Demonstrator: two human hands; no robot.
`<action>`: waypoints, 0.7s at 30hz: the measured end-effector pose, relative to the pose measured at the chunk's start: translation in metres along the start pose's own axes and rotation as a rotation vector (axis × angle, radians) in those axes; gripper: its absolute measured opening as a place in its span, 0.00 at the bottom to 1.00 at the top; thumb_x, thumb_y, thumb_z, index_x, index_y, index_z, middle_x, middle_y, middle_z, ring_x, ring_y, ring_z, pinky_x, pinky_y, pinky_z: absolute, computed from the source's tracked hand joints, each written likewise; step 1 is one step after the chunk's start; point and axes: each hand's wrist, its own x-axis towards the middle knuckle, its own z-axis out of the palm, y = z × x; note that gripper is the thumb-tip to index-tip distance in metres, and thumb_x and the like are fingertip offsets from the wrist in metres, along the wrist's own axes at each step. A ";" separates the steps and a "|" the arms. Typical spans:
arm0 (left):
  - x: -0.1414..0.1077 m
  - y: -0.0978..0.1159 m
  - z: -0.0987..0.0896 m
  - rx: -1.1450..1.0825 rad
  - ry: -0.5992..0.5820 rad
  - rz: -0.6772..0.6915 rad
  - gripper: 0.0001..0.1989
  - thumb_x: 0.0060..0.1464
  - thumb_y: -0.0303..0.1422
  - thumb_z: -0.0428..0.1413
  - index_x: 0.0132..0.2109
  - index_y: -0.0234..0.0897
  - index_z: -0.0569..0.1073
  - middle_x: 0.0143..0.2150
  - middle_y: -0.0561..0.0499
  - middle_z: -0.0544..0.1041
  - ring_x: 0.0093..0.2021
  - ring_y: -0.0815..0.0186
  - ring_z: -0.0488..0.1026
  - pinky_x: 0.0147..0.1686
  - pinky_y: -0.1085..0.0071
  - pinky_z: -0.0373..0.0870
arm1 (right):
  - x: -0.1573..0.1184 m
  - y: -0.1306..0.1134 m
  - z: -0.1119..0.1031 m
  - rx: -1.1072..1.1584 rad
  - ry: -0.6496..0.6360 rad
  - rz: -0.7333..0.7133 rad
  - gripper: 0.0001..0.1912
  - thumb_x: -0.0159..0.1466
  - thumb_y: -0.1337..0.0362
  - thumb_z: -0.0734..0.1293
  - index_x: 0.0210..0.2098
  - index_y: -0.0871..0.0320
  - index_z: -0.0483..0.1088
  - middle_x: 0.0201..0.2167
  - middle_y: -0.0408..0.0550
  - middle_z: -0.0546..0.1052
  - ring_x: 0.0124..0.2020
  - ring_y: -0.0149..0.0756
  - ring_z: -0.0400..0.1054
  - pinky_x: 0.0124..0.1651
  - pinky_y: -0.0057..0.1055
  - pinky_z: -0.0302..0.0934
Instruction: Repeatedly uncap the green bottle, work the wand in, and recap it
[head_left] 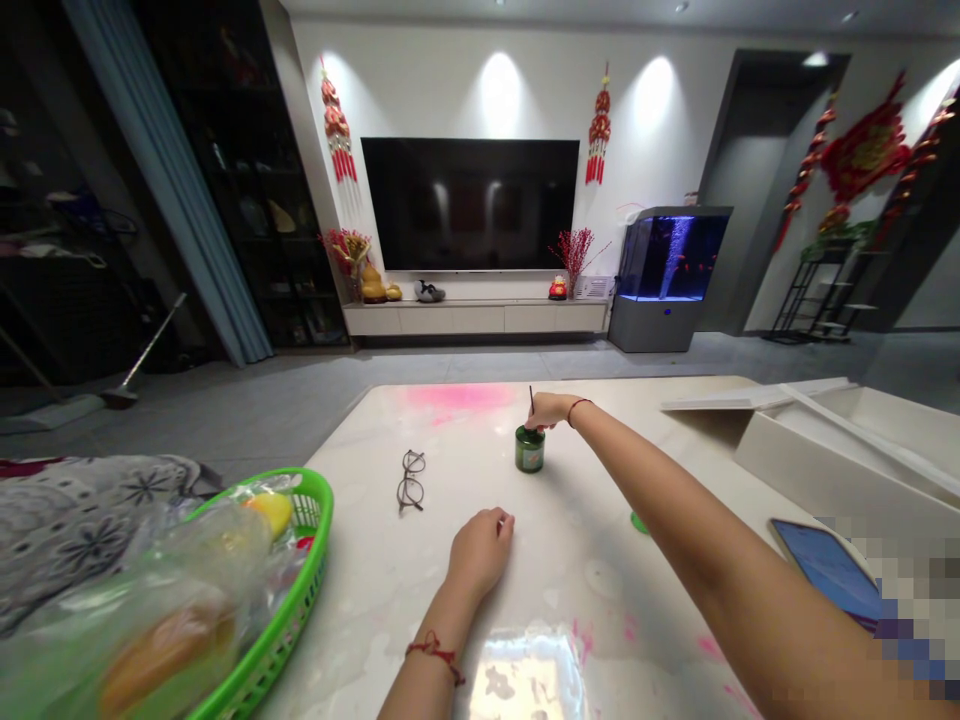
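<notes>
Pale, pink-stained worktop (360, 590), a green basket (327, 510) at its near left. The left hand (481, 550) rests with fingers curled, whether around anything I cannot tell. Farther off, the right hand (550, 410) pinches a dark stick (531, 397) at the top of an upright green bottle (529, 454). Beyond: a television (472, 205).

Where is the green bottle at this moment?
In the head view, the green bottle stands upright on the table, a little right of and below the picture's centre, just under the right hand and to the right of the glasses.
</notes>
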 end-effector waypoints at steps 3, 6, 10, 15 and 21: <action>0.000 0.001 -0.001 0.010 -0.013 -0.010 0.16 0.57 0.36 0.41 0.36 0.38 0.72 0.39 0.48 0.75 0.38 0.65 0.71 0.34 0.72 0.60 | 0.000 0.001 -0.001 0.033 0.006 0.013 0.08 0.51 0.66 0.67 0.26 0.67 0.73 0.28 0.52 0.77 0.27 0.29 0.69 0.26 0.20 0.61; 0.000 0.001 -0.001 0.001 -0.013 -0.003 0.16 0.57 0.36 0.41 0.36 0.38 0.72 0.39 0.48 0.75 0.38 0.65 0.71 0.34 0.73 0.60 | 0.001 0.002 -0.001 0.052 0.015 0.029 0.07 0.50 0.66 0.67 0.23 0.67 0.72 0.27 0.52 0.76 0.27 0.30 0.69 0.27 0.21 0.61; 0.001 0.000 0.000 -0.020 0.000 0.011 0.16 0.56 0.35 0.41 0.36 0.38 0.72 0.38 0.47 0.75 0.37 0.65 0.70 0.34 0.73 0.60 | 0.004 0.001 0.003 0.074 0.020 0.044 0.06 0.48 0.67 0.67 0.21 0.66 0.70 0.24 0.50 0.75 0.27 0.31 0.68 0.27 0.22 0.62; 0.001 0.000 0.000 -0.030 -0.003 0.004 0.16 0.57 0.35 0.41 0.35 0.37 0.72 0.38 0.47 0.75 0.37 0.66 0.70 0.34 0.73 0.60 | 0.007 -0.004 0.007 0.113 0.001 0.064 0.06 0.46 0.68 0.68 0.19 0.66 0.68 0.20 0.47 0.72 0.25 0.30 0.67 0.27 0.24 0.64; 0.000 0.001 0.000 -0.031 -0.008 -0.004 0.16 0.56 0.35 0.41 0.35 0.38 0.73 0.38 0.47 0.75 0.37 0.66 0.70 0.34 0.73 0.60 | 0.003 -0.010 0.004 0.191 -0.030 0.156 0.05 0.47 0.70 0.68 0.19 0.65 0.67 0.17 0.43 0.71 0.22 0.26 0.66 0.28 0.24 0.66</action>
